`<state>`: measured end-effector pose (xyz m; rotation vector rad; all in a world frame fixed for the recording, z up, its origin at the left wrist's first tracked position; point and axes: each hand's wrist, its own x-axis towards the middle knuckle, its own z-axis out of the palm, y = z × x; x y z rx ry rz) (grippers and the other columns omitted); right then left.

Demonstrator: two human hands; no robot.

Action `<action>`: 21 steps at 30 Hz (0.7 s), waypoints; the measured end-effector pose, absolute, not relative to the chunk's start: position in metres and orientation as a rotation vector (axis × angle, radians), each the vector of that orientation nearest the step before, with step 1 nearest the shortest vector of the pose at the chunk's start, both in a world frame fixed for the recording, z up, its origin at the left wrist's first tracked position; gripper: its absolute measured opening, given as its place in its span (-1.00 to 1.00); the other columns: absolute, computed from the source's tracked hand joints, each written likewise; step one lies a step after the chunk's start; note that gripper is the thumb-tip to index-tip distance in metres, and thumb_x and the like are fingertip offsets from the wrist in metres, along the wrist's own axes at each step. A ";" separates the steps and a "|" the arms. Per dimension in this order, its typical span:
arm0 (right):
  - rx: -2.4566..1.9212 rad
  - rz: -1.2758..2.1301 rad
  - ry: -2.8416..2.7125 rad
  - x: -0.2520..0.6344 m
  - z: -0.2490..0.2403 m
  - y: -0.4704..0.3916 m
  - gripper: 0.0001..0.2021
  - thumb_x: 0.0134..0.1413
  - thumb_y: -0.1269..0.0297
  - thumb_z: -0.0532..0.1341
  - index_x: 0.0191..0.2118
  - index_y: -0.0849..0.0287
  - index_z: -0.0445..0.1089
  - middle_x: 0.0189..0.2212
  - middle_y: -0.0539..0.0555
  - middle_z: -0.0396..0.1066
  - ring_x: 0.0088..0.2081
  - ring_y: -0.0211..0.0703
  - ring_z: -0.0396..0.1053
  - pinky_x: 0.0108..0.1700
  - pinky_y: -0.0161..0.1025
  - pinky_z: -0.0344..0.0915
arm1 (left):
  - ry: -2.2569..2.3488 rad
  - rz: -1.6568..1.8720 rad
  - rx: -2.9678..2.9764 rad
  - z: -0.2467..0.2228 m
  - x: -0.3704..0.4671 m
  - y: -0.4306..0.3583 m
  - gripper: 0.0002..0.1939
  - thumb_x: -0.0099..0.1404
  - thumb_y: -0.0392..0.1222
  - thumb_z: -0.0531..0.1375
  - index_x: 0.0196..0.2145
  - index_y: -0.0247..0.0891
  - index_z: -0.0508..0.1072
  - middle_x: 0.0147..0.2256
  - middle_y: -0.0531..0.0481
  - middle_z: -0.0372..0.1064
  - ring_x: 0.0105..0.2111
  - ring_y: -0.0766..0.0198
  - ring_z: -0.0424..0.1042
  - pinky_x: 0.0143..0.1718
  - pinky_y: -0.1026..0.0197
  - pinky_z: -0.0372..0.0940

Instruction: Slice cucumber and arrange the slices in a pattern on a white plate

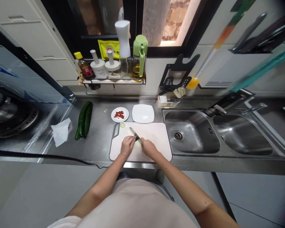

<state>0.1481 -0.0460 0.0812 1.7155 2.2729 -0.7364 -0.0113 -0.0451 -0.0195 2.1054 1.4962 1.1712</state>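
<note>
Over the middle of the white cutting board [154, 133], my right hand [148, 148] is closed round the handle of a knife [134, 132], whose blade points up and to the left. My left hand [127, 145] is closed, its fingertips on a small dark green piece [137, 138] beside the blade; the piece is partly hidden by the fingers and looks like cucumber. A pale green round slice [122, 125] lies at the board's top left corner. Two whole cucumbers [84, 120] lie side by side on the steel counter to the left.
Behind the board stand a round plate [113, 114] with chopped red bits and a white square plate [142, 113]. A double sink [192, 131] is to the right. A crumpled tissue [61, 131] lies left, near a stove. Bottles stand on a wall rack [133, 81].
</note>
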 end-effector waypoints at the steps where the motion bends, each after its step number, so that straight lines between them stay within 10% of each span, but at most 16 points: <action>1: 1.714 -0.736 2.272 0.147 0.081 -0.045 -0.71 0.23 0.46 -0.09 0.02 0.28 0.18 -0.26 0.26 0.44 -0.18 -0.05 0.42 -0.23 -0.26 0.22 | 1.496 1.170 2.107 -0.019 -0.011 -0.045 -0.76 0.35 -0.22 0.04 -0.13 -0.20 0.48 -0.23 -0.09 0.45 -0.18 0.23 0.40 -0.12 0.11 0.33; 21: 1.743 -0.736 2.190 0.156 0.086 -0.061 -0.70 0.19 0.49 -0.09 -0.01 0.27 0.21 -0.24 0.28 0.44 -0.18 -0.05 0.42 -0.25 -0.26 0.22 | 1.496 1.164 2.097 -0.019 -0.010 -0.045 -0.77 0.36 -0.23 0.04 -0.14 -0.21 0.47 -0.23 -0.08 0.44 -0.17 0.24 0.38 -0.10 0.13 0.31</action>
